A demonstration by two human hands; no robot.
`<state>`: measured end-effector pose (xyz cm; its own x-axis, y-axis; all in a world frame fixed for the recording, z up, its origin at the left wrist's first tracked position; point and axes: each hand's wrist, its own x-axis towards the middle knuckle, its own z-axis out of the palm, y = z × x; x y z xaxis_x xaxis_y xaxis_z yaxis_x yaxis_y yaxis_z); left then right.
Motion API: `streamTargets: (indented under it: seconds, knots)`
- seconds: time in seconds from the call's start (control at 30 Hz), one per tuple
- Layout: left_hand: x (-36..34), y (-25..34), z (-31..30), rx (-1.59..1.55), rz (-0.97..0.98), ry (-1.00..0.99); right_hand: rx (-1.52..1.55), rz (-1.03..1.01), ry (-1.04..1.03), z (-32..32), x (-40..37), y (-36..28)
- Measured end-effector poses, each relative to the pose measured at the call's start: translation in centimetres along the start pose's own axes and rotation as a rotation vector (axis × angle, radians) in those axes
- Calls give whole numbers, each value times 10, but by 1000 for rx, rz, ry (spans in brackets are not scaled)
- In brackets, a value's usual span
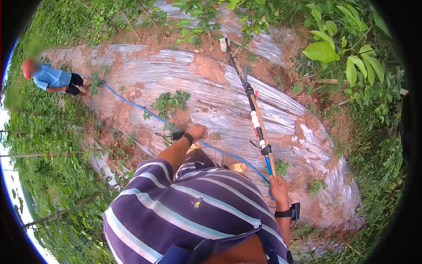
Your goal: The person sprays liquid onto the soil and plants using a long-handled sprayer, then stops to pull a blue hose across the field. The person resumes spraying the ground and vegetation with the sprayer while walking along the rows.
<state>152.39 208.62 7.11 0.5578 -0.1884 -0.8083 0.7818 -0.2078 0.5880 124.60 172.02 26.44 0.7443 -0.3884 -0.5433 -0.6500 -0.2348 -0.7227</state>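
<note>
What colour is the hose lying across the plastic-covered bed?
Blue; the hose runs over the silvery plastic sheet, clearest in the head view.

Outdoors, daylight. Silver plastic sheet (pixel 228 105) over raised bed, red soil (pixel 211 68) patches showing. Green bushes (pixel 343 48) all around. Far left, person (pixel 50 78) in blue shirt crouches.

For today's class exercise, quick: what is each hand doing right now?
Left hand: by the sheet; open or closed cannot be told.
Right hand: closed on the pole.
</note>
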Motion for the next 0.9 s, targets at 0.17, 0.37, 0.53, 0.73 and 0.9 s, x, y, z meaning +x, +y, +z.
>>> streamTargets:
  seconds: [0.17, 0.37, 0.53, 0.73, 0.9]
  knots:
    - [11, 23, -43, -5, 43, -76, 25, 25, 54, 48, -24, -20]
    - [50, -3, -166, -76, -114, -72, 2, 184, 130, 133, -56, -46]
    - [43, -22, -256, -209, -129, -47, 91, 208, 155, 192, -75, -79]
    - [67, -19, -241, -213, -168, -128, 261, 266, 143, 227, -90, -98]
    - [63, 32, -162, -110, -125, -208, 589, 362, 51, 223, -89, -120]
